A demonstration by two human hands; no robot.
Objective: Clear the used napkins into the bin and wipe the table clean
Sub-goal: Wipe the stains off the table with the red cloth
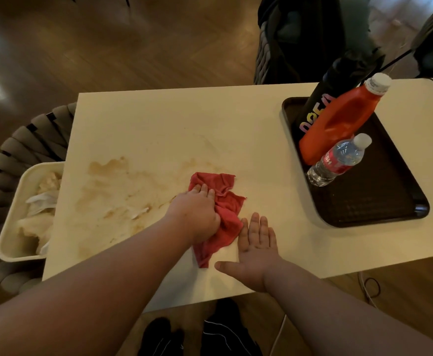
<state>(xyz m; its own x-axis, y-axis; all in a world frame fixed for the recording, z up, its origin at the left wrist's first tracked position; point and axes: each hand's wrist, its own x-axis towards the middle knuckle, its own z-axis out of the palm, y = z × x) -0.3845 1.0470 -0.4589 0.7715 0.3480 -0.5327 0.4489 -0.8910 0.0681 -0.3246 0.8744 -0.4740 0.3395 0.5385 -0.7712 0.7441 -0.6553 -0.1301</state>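
Note:
A crumpled red cloth [224,191] lies on the cream table [159,119] near its middle. My left hand [197,211] presses on the cloth, with the thumb curled round a fold of it. My right hand [258,242] rests flat on the table just right of the cloth, fingers straight. Brown smears [112,186] spread over the table left of the cloth, with a small white scrap [139,213] among them. A cream bin [15,209] at the table's left edge holds several crumpled used napkins [43,199].
A dark brown tray [380,201] at the right carries a black bottle [320,104], an orange bottle [338,122] and a small water bottle [338,160]. A woven chair [12,155] stands under the bin, another dark chair [300,39] beyond the table. Cables [369,289] lie on the floor.

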